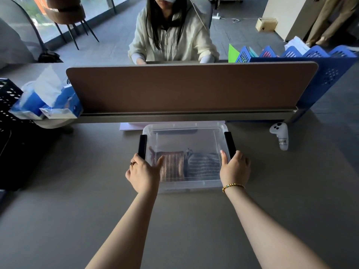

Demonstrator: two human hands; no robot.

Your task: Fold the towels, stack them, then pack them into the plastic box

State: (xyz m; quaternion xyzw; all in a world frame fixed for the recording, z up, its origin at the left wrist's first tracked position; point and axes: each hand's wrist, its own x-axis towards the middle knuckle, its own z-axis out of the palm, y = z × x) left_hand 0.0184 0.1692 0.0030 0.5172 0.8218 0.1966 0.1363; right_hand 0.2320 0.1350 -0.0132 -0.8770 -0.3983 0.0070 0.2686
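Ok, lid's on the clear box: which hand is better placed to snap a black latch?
Neither clearly. Left hand and right hand each sit at a black side latch of the clear plastic box, thumbs on its lid; both look equally ready.

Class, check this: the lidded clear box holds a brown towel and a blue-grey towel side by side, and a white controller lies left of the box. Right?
One error. The head view shows the white controller lying to the right of the clear box, not the left. The brown towel and the blue-grey towel do sit side by side under the lid.
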